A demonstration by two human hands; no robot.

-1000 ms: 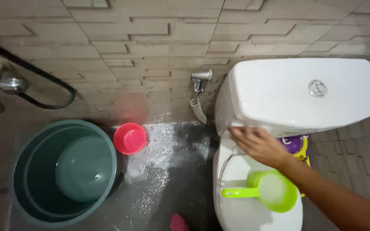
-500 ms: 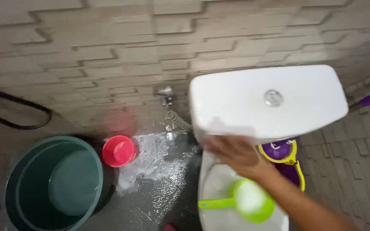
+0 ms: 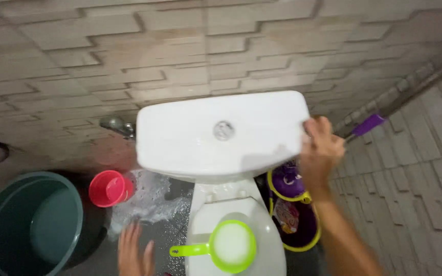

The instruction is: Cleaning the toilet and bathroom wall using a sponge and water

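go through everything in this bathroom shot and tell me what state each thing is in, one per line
White ceramic toilet tank: lid on, surface wet.
White toilet seat lid: closed, green scoop on it.
Green plastic handled scoop: upright, filled with white foamy liquid.
Dark green round bucket: upright, holding water.
Small red plastic cup: upright on the wet floor.
Right hand: fingers on the tank's right edge.
Left hand: open, holding nothing.

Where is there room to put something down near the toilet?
The white tank lid is mostly bare between its round button and its left edge; the right hand grips the right edge. The closed seat holds a green scoop. Right of the toilet, a purple bucket crowds the floor.
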